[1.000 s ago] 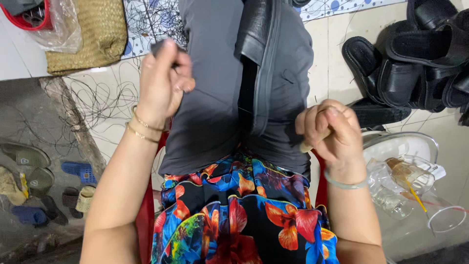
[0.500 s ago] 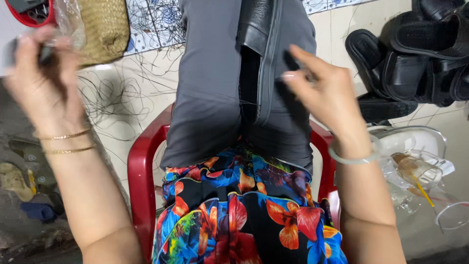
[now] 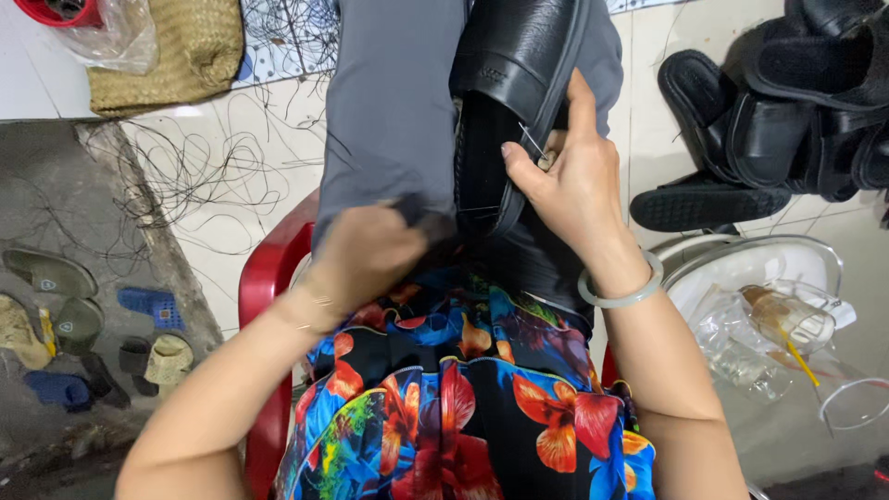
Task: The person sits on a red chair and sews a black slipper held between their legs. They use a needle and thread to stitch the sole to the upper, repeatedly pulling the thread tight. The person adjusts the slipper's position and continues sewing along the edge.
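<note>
The black leather shoe (image 3: 519,83) lies along my lap on the grey trousers (image 3: 389,102), sole edge facing up. My right hand (image 3: 569,181) rests on its side, thumb and fingers pinched narrow on a thin needle (image 3: 531,142) at the sole seam. My left hand (image 3: 366,255) is blurred, curled near the shoe's heel; I cannot tell its grip. I sit on a red chair (image 3: 269,278). Black sandals (image 3: 769,120) are piled to the right, loose thread (image 3: 213,171) on the floor to the left.
</note>
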